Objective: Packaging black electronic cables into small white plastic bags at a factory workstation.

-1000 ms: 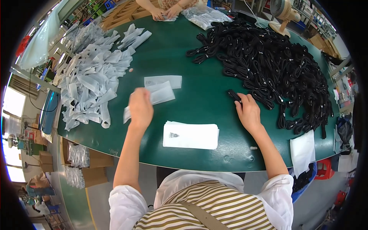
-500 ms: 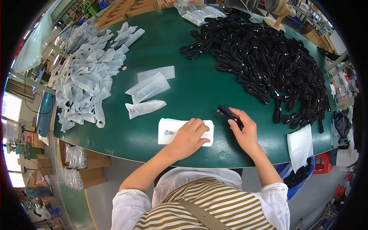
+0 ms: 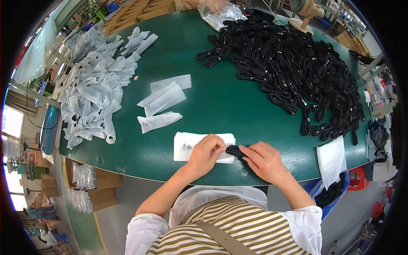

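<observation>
In front of me lies a stack of flat white bags (image 3: 182,148) with small dark printing. My left hand (image 3: 205,154) rests over its right half, thumb and fingertips pinched together at the top bag's edge. My right hand (image 3: 265,161) grips a coiled black cable (image 3: 233,150), whose front end lies over the right edge of the stack, close to my left fingertips. Several frosted bags, one of them a filled bag (image 3: 159,122), lie just beyond the stack.
A heap of frosted bags (image 3: 95,91) covers the table's left side. Many coiled black cables (image 3: 293,72) pile up at the right. A white sheet (image 3: 331,161) hangs over the front right edge, above a blue bin (image 3: 325,199). A small fan (image 3: 304,12) stands at the back.
My right hand has brought the coiled cable left and down to the stack's right edge. My left fingers have drawn up from lying across the stack into a pinch.
</observation>
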The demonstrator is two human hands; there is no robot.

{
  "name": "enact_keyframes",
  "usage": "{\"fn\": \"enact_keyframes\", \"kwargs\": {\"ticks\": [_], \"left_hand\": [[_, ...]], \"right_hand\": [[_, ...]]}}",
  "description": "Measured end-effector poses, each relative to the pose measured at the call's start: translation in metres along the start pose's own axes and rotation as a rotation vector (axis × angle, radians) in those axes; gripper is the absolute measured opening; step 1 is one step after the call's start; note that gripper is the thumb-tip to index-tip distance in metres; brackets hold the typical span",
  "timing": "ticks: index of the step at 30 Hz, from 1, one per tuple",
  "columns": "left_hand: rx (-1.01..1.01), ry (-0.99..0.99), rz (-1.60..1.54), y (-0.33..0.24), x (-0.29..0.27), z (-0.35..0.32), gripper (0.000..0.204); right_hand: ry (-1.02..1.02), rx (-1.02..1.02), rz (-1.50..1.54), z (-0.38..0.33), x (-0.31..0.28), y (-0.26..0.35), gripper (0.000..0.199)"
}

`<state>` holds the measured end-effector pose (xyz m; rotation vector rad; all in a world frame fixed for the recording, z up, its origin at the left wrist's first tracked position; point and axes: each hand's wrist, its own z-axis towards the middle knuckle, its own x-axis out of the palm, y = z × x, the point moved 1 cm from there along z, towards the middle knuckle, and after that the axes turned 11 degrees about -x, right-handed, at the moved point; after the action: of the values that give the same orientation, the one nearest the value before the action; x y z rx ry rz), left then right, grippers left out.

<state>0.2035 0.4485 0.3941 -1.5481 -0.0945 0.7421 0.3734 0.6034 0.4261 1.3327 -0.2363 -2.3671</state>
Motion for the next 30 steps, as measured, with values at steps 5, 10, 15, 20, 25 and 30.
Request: {"fn": "enact_keyframes", "kwargs": {"ticks": [5,10,15,20,25,30], "left_hand": [[0.189,0.021,-0.011,-0.009,-0.005,0.000,0.016],[0.357,0.053,0.168,-0.016,-0.012,0.005,0.017],[0.277,-0.042,0.153,-0.027,-0.021,0.009,0.013],[0.067,-0.061,-0.216,-0.024,-0.032,0.014,0.013],[0.006,0.027,-0.487,-0.033,-0.033,0.018,0.016],[0.040,0.025,-0.541,-0.040,-0.041,0.022,0.007]], "right_hand": [[0.147,0.746,0.758,-0.001,0.007,-0.012,0.023],[0.062,1.007,1.186,0.000,0.025,-0.007,0.020],[-0.233,0.145,0.286,0.023,0.025,0.009,0.023],[-0.319,0.155,0.424,0.044,0.030,0.006,0.032],[-0.397,0.016,0.448,0.060,0.032,0.007,0.041],[-0.446,-0.109,0.429,0.071,0.039,0.012,0.046]]}}
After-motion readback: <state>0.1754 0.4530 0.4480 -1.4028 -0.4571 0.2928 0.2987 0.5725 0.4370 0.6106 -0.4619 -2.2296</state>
